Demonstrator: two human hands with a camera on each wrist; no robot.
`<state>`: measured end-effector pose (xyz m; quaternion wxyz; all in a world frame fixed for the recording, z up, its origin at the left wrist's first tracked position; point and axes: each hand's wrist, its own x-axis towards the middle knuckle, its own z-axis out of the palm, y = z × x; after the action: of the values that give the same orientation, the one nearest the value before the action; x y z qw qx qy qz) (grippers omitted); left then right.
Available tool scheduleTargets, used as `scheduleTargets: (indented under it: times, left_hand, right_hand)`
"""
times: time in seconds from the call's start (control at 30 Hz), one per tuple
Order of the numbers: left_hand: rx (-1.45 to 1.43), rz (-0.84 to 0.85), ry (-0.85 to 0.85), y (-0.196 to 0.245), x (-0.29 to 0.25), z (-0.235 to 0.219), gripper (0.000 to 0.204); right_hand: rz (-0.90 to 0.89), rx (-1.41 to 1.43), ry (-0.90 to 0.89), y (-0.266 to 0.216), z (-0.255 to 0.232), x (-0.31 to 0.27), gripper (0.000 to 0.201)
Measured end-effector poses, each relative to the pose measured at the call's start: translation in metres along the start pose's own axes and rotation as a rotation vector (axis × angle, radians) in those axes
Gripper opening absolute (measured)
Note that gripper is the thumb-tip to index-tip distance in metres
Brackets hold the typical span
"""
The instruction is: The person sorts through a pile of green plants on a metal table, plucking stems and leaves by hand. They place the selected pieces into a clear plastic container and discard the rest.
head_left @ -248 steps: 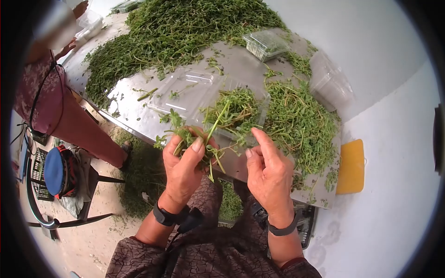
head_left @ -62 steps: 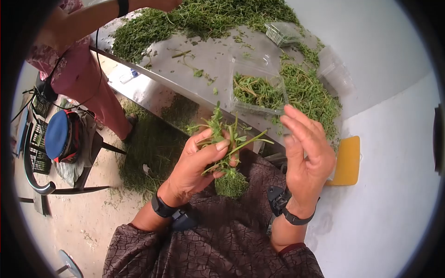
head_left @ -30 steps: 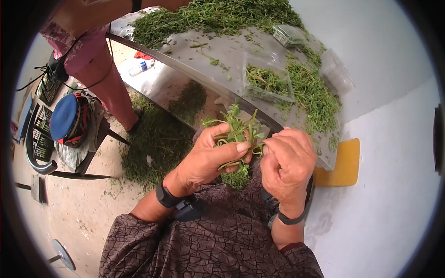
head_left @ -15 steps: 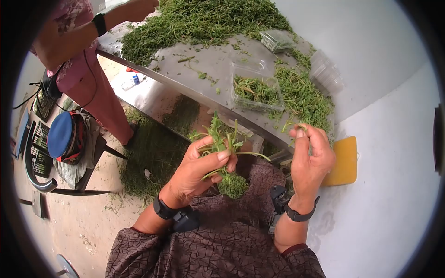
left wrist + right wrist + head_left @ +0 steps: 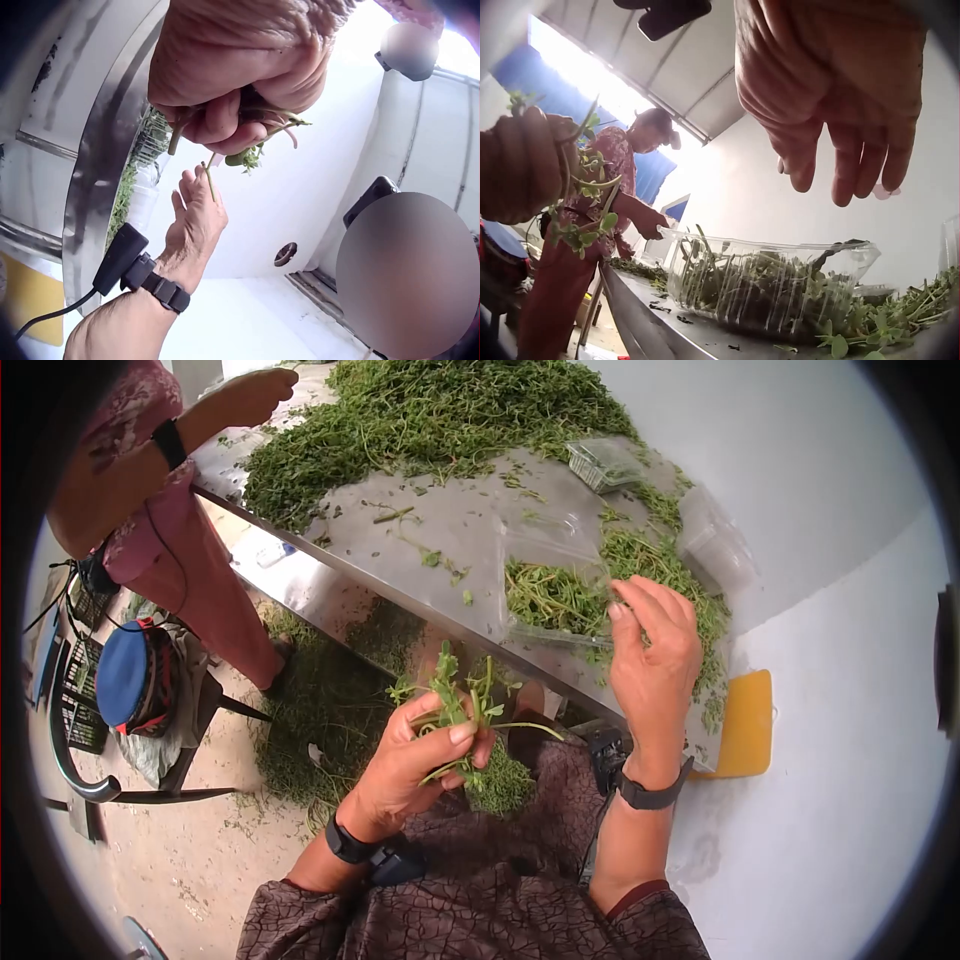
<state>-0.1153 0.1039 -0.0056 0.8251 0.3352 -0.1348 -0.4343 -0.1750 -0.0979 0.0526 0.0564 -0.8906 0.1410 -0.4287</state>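
Herbs (image 5: 455,715) in a small bunch sit in the left hand (image 5: 415,760), below the edge of the steel worktop (image 5: 400,530), over the person's lap. The fingers and thumb curl round the stems while the leafy tips fan out above the fist; from the left wrist view the cut ends poke out under the closed fingers (image 5: 225,124). The right hand (image 5: 655,660) is raised over a clear plastic box (image 5: 555,600) partly filled with sprigs; its fingers are loose and spread, and it holds nothing that shows. The box lies on the worktop near its front edge, beside a loose heap of greens (image 5: 660,580), with a larger pile (image 5: 430,420) farther back and more empty boxes (image 5: 600,460) beyond.

The sprigs look light, soft and easily bruised, with thin, bendy stems and tender leaves. They would likely best be taken low on the stems, where they are firmest, with a gentle pinch, not a squeeze on the leaves. Loose ones may slip out of the bunch if the grip slackens. A second person (image 5: 150,490) stands at the far end of the worktop, reaching toward the large pile.
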Motion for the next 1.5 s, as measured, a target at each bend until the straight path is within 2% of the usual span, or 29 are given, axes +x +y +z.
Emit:
scheduleTargets:
  times: [0.03, 0.1, 0.27, 0.33, 0.5, 0.8, 1.0, 1.07, 1.2, 1.27, 1.33, 1.4, 1.5]
  left_hand:
    - [-0.002, -0.005, 0.004, -0.001, 0.002, -0.004, 0.023]
    - [-0.021, -0.043, -0.136, -0.004, 0.005, -0.014, 0.017]
    - [-0.03, -0.067, -0.15, -0.006, 0.007, -0.008, 0.016]
    - [-0.018, -0.072, -0.146, -0.006, 0.007, -0.003, 0.016]
    - [0.042, -0.075, -0.172, -0.009, -0.002, 0.004, 0.016]
    - [0.052, -0.083, -0.215, -0.007, -0.015, 0.014, 0.019]
    - [0.053, -0.121, -0.226, -0.008, -0.023, 0.016, 0.018]
    - [0.044, -0.125, -0.314, -0.009, -0.023, 0.011, 0.017]
    - [0.004, -0.146, -0.369, -0.007, -0.025, 0.005, 0.016]
    - [-0.095, -0.163, -0.419, -0.005, -0.026, -0.002, 0.015]
    - [-0.099, -0.141, -0.38, -0.002, -0.027, -0.007, 0.015]
    - [-0.111, -0.069, -0.324, 0.001, -0.025, -0.011, 0.016]
    - [-0.104, -0.066, -0.319, 0.0, -0.024, -0.015, 0.016]
  right_hand:
    - [0.003, 0.0, -0.006, 0.0, -0.001, -0.003, 0.02]
    - [0.041, 0.157, -0.018, -0.004, -0.007, -0.009, 0.018]
    - [0.017, 0.29, -0.118, -0.019, -0.027, -0.031, 0.017]
    - [-0.003, 0.395, -0.23, -0.029, -0.033, -0.038, 0.018]
    - [-0.034, 0.457, -0.315, -0.039, -0.039, -0.055, 0.021]
    - [0.017, 0.5, -0.308, -0.044, -0.051, -0.072, 0.018]
    - [-0.013, 0.419, -0.253, -0.047, -0.059, -0.074, 0.016]
    - [-0.03, 0.379, -0.222, -0.048, -0.06, -0.074, 0.016]
    - [-0.058, 0.341, -0.202, -0.047, -0.061, -0.073, 0.014]
    - [0.009, 0.206, -0.149, -0.044, -0.063, -0.072, 0.012]
    - [0.041, 0.177, -0.105, -0.037, -0.064, -0.071, 0.009]
    - [0.174, 0.183, -0.029, -0.034, -0.067, -0.067, 0.006]
    - [0.154, 0.176, -0.001, -0.026, -0.062, -0.063, 0.005]
